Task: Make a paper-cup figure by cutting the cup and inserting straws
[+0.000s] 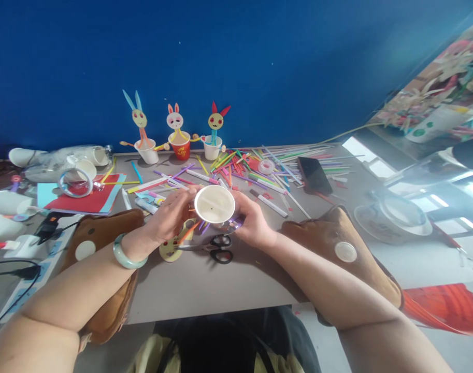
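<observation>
A white paper cup [215, 204] is held above the front of the grey tabletop [255, 285], its round mouth turned up toward the head camera so that the pale inside shows. The left hand [172, 212], with a pale green bangle [119, 254] on its wrist, clasps one side of it, and the right hand [254, 217] clasps the other. The hands stand apart from each other, with the cup between them. Thin orange and purple strips [188, 232] stick out below the rim; how they are fixed cannot be told.

Just below the cup lies a pair of scissors with black looped handles [211, 248], the blades reaching over a pale yellow round face cutout [169, 252].

Along the blue wall [259, 67] stand three cups with rabbit-eared faces: a white cup with pale blue ears [146, 154] on the left, a red cup with a white, pink-eared face [181, 150] in the middle, and a white cup with red ears [213, 150] on the right. Beyond the hands, a loose spread of many-coloured sticks and pens [236, 163] reaches toward a black phone [315, 175]. A brown plush pouch with a white disc [110, 238] lies by the left forearm, and a similar brown pouch [325, 233] lies beside the right one
</observation>
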Available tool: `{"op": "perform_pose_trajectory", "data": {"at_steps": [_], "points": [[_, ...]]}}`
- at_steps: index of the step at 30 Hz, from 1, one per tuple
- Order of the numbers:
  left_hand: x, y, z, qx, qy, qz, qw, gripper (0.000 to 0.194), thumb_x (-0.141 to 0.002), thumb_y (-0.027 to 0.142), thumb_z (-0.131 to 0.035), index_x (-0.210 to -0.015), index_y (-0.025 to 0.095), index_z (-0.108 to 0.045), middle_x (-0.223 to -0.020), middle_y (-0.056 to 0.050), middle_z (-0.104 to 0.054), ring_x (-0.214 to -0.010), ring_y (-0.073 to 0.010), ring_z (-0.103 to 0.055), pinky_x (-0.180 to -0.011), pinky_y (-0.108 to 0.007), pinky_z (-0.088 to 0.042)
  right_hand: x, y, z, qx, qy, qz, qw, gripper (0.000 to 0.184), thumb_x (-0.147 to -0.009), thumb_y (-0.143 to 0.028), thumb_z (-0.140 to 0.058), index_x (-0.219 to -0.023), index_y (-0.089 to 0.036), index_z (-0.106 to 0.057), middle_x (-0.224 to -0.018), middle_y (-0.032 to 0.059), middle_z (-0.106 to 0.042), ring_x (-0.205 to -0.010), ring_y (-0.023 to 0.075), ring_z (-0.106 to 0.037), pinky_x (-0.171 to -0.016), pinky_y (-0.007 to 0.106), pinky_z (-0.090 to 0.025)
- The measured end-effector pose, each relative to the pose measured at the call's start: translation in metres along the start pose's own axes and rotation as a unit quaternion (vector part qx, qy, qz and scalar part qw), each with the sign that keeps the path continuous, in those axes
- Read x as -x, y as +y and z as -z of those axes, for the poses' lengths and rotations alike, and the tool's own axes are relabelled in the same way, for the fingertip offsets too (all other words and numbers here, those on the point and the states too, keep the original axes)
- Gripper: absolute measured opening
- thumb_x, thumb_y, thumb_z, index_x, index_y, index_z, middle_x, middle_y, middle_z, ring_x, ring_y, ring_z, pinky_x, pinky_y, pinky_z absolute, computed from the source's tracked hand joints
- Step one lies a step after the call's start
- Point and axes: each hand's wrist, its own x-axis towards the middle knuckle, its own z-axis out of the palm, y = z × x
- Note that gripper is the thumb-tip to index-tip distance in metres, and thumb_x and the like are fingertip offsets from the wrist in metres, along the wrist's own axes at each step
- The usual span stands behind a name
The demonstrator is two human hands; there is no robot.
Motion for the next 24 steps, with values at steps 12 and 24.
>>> {"op": "perform_pose_trajectory", "data": {"at_steps": [12, 24], "points": [[0.006, 0.003, -0.005, -0.038, 0.044, -0.016, 0.998, 0.032, -0.090, 0.051, -0.057, -0.087, 0.022, -0.070, -0.099, -0.012, -0.070, -0.109, -0.0292, -0.061, -0.092, -0.039, -0.053, 0.000, -0.001, 0.004, 0.107, 0.017, 0.072, 0.992, 0.056, -0.073, -0.030, -0.073, -0.127, -0.021, -0.062, -0.073, 0.0011, -0.069, -0.078, 0.0213, -0.069, -0.077, 0.032, -0.057], [0.005, 0.011, -0.008, 0.006, -0.021, 0.006, 1.000, 0.039, -0.092, 0.053, -0.054, -0.097, 0.020, -0.075, -0.106, -0.011, -0.074, -0.118, -0.0297, -0.062, -0.100, -0.038, -0.052, -0.001, 0.002, 0.004, 0.127, 0.037, 0.073, 0.989, 0.057, -0.071, -0.028, -0.072, -0.126, -0.020, -0.062, -0.080, 0.0034, -0.073, -0.079, 0.0216, -0.070, -0.074, 0.032, -0.058]]}}
